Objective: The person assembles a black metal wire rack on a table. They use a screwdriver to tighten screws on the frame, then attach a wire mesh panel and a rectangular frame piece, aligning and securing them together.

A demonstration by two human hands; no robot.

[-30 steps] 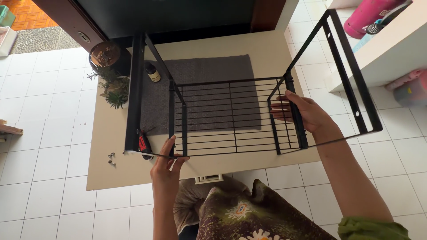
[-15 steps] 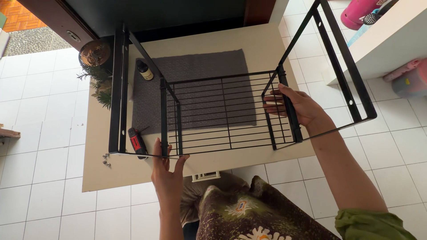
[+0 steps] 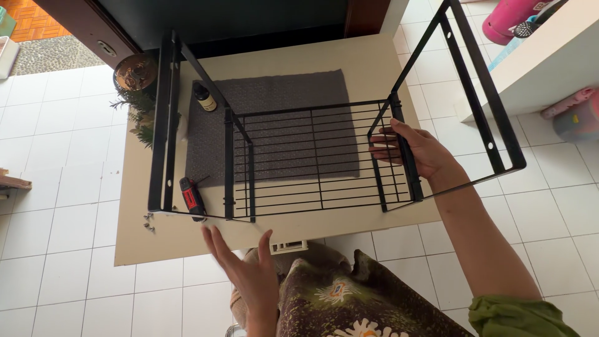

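Observation:
A black metal wire rack (image 3: 312, 159) with two tall side frames hangs above a low beige table (image 3: 374, 59). My right hand (image 3: 415, 150) grips the rack's right upright post. Below the rack's front left corner, my left hand (image 3: 249, 268) is spread flat with fingers apart, holding nothing and clear of the frame. A grey mat (image 3: 281, 103) lies on the table under the rack.
A small red and black screwdriver (image 3: 192, 198) and a dark bottle (image 3: 203, 97) sit on the table's left side. Loose screws (image 3: 148, 222) lie at its left edge. A potted plant (image 3: 138, 93) stands beside it. White shelf (image 3: 549, 56) at right; white tile floor around.
My left hand has let go of the rack's front edge and dropped below it, open. The right hand keeps hold of the right post, and the rack has shifted slightly in view.

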